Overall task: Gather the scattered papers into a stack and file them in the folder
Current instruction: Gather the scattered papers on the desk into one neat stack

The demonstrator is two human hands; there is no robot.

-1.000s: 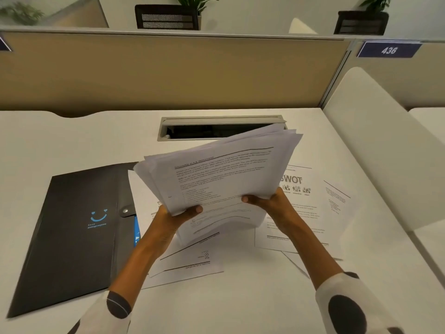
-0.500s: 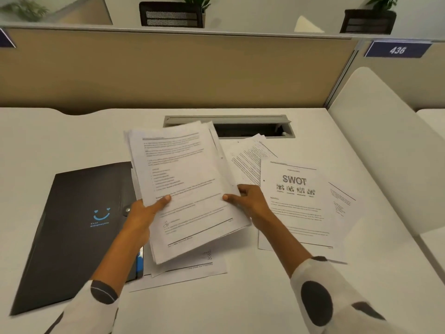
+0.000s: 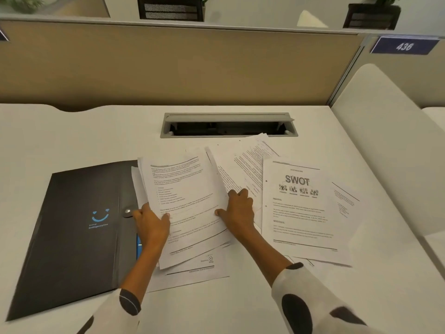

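A person's view looks down at a smooth white office desk (image 3: 72, 131) set against a tan fabric partition wall (image 3: 168, 66). A grey rectangular cable hatch (image 3: 228, 124) is sunk into the desk near the partition, its lid propped open. On top of the partition stand two dark slatted planter boxes (image 3: 171, 8) holding green plants, and a dark blue number plate (image 3: 404, 45) marked 436 hangs at the right. A pale cream curved divider panel (image 3: 390, 141) rises along the desk's right edge. A flat black folder with a blue smiley logo (image 3: 79, 232) lies closed on the left of the desk. Just beside it, overlapping its right edge, sits a loose stack of white printed papers (image 3: 185, 201). The left hand (image 3: 151, 225) grips the stack's left edge, thumb on top and fingers curled under. The right hand (image 3: 238, 213) holds the stack's right edge, thumb lying on the top page and fingers bent over the sheets beside it. More scattered white sheets (image 3: 245, 162) fan out to the right, among them a page headed SWOT (image 3: 298, 206), lying flat. Both sleeves are white with dark spots.
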